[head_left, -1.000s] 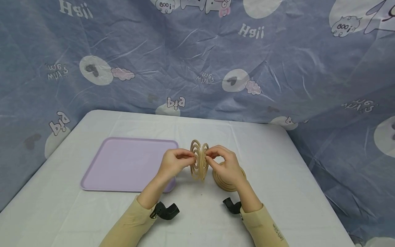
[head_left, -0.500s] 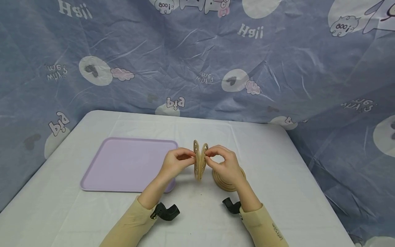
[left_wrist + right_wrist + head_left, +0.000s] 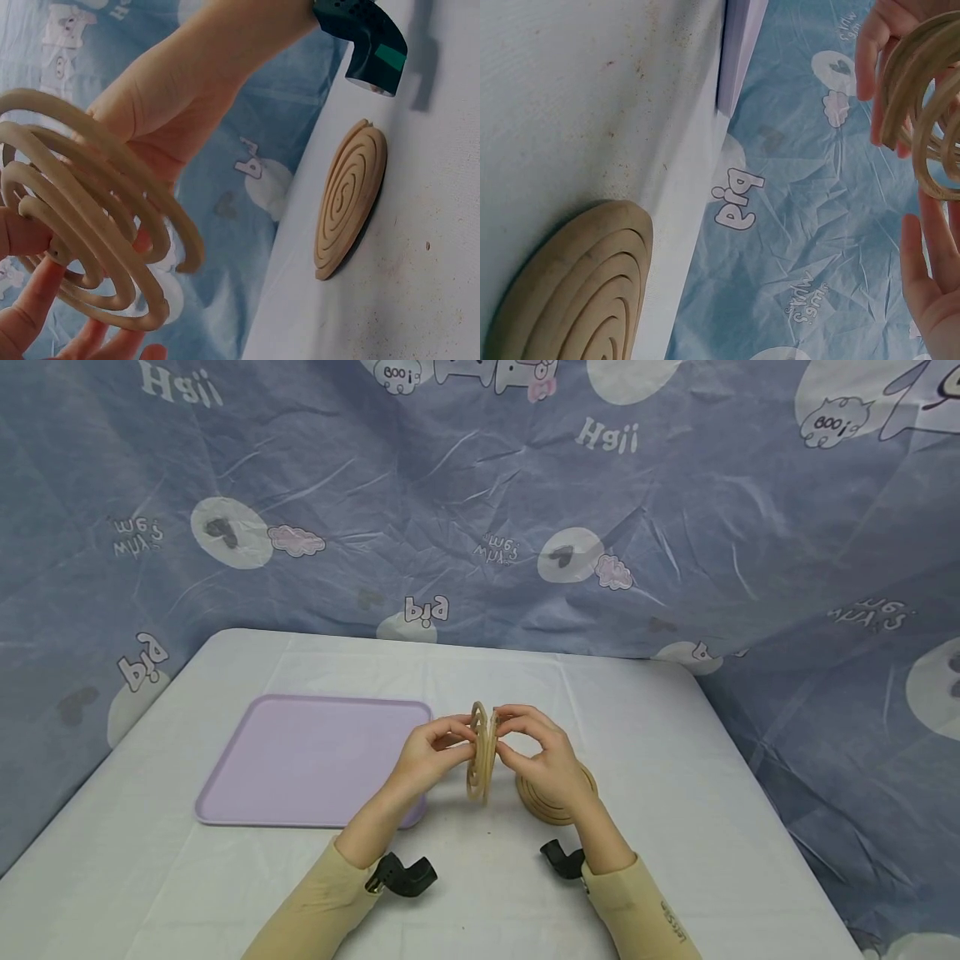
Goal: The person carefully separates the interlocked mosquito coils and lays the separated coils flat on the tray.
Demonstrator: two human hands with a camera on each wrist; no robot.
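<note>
Two tan mosquito coils are held upright between my hands above the table in the head view, close together and seen almost edge-on. My left hand (image 3: 429,753) pinches the left coil (image 3: 476,768), and my right hand (image 3: 546,755) pinches the right coil (image 3: 491,760). In the left wrist view, the rings of the held coils (image 3: 112,199) are fanned apart; whether they are still interlocked I cannot tell. On the table, partly behind my right wrist, lies a flat mosquito coil (image 3: 546,810) with its turns nested. It also shows in the left wrist view (image 3: 346,206).
A shallow purple tray (image 3: 311,760) lies on the white table (image 3: 645,752), left of the coils, its right edge near my left hand. Small brown crumbs dot the cloth in the wrist views. A blue printed curtain (image 3: 450,485) hangs behind the table.
The left coil has turned from a wider view to nearly edge-on, and the right coil has come closer to it. The fingers have shifted slightly. Tray and flat coil have stayed put.
</note>
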